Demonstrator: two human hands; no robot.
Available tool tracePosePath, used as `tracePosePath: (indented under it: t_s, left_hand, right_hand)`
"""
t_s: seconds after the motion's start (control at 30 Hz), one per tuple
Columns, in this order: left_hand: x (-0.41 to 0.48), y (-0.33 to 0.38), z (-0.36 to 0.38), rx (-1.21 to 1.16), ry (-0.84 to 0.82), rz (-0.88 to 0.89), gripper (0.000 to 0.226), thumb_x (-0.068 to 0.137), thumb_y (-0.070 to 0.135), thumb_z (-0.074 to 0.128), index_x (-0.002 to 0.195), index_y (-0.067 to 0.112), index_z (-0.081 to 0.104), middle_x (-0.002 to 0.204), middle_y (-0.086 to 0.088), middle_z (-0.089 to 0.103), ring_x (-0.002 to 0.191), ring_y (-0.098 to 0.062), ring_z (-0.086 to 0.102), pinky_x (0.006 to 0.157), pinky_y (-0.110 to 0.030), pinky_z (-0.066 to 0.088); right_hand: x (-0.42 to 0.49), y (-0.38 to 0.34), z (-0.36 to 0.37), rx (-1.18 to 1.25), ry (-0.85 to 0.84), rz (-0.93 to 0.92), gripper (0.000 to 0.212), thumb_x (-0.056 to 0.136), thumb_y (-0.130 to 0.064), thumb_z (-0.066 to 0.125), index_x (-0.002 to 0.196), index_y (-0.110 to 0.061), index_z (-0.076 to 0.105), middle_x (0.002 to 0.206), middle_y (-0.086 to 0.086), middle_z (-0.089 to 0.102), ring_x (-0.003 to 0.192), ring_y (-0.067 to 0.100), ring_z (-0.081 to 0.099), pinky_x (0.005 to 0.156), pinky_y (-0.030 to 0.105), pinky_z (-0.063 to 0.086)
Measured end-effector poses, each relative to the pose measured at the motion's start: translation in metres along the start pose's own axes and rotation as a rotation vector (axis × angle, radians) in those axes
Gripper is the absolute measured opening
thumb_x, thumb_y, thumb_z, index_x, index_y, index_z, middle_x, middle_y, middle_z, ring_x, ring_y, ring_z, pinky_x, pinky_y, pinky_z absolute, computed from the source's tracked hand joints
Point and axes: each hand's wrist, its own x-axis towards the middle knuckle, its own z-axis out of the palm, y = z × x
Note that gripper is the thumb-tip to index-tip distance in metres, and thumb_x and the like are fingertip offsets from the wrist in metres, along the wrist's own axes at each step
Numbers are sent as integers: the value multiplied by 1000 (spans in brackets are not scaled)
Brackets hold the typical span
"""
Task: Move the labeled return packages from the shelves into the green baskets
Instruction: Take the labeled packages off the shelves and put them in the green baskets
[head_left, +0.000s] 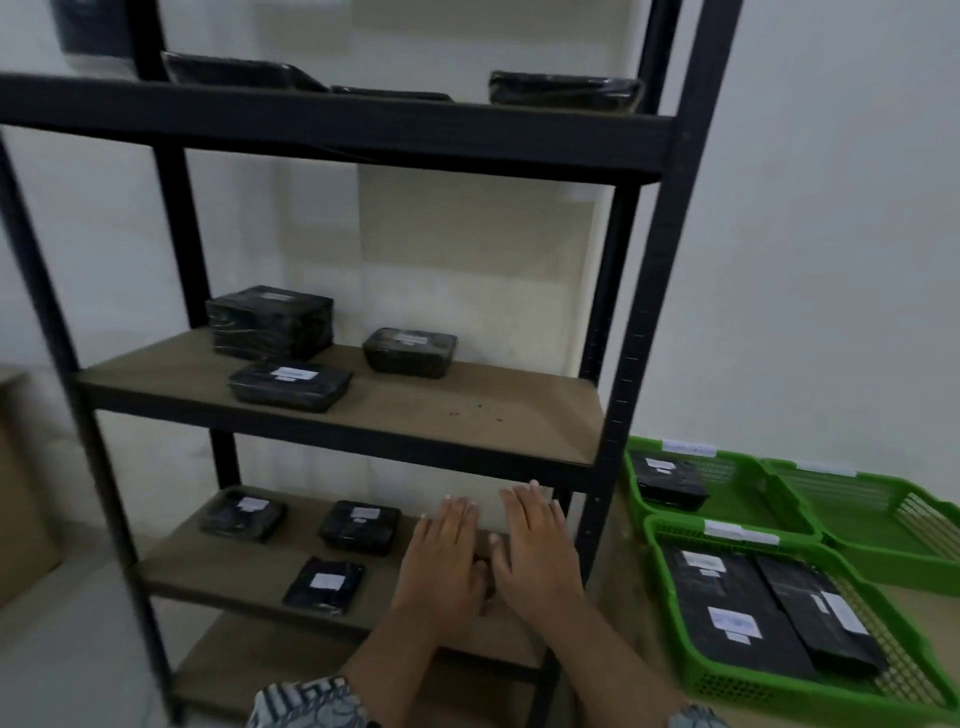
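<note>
The left hand (447, 551) and right hand (535, 545) were flat and empty over the low shelf (234, 566); several packages (672, 480) lay in the baskets (675, 530), at least six unmoved on shelves.

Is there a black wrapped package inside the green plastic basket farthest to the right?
No, that green plastic basket shows only its bare slatted floor and walls.
</note>
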Motion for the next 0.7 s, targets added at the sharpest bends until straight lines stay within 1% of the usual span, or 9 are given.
tracePosePath:
  t_s: [0.07,0.1,0.2,0.23,0.3,0.37,0.47,0.57,0.7]
  left_hand:
    - [-4,-22,-13,20,33,-31,65,99,37,28,148,13,-7,157,-6,-10,141,-17,-15,113,-36,-8]
    - [-4,-34,-19,27,48,-54,64,99,37,28,148,13,-6,157,-6,-10,141,-17,-15,112,-35,-8]
    - [0,-68,-35,34,58,-116,63,99,37,26,148,13,-5,156,-4,-10,142,-17,-13,114,-36,-6]
    - [3,-80,-40,43,62,-127,62,99,38,24,148,13,-5,155,-3,-12,142,-18,-13,115,-37,-5]
    - [10,-106,-48,81,84,-127,63,94,44,9,148,13,-3,156,-2,-10,142,-18,-12,116,-39,-3]
    - [22,-133,-53,113,131,-124,77,82,48,-5,148,10,3,157,-6,1,143,-20,-6,115,-40,-1]
    - [41,-174,-63,177,185,-159,77,83,47,4,146,7,22,153,-11,22,142,-23,9,113,-45,8]
    - [56,-210,-78,209,186,-176,79,80,47,1,147,8,19,155,-9,18,143,-23,8,113,-44,5]
    - [73,-258,-92,192,238,-230,73,84,46,10,145,9,26,152,-9,26,142,-25,14,111,-43,7]
  right_hand:
    - [13,-23,3,31,11,-59,56,93,-34,35,146,-15,31,154,5,29,146,21,13,114,33,-2]
    - [20,-34,6,45,0,-85,56,94,-34,33,147,-16,27,156,4,25,147,19,9,115,32,-4]
    - [42,-64,15,57,-19,-156,62,90,-39,17,149,-18,23,157,3,20,147,17,4,116,33,-5]
    - [51,-74,18,55,-25,-174,62,91,-39,17,149,-18,22,158,3,19,147,17,3,117,33,-5]
    - [72,-94,26,63,-28,-199,57,95,-36,28,149,-18,21,158,2,17,147,17,2,118,35,-3]
    - [93,-113,34,72,-25,-217,57,97,-34,34,149,-19,20,158,2,15,148,18,0,117,35,-4]
    - [125,-137,45,84,-24,-223,57,97,-35,33,149,-19,19,159,4,13,148,19,0,115,36,-7]
    - [157,-157,57,84,-32,-223,56,98,-38,30,149,-18,20,159,5,14,148,21,2,115,37,-6]
    - [199,-179,71,79,-76,-174,56,98,-40,23,150,-20,18,160,5,9,148,23,-1,118,42,-1]
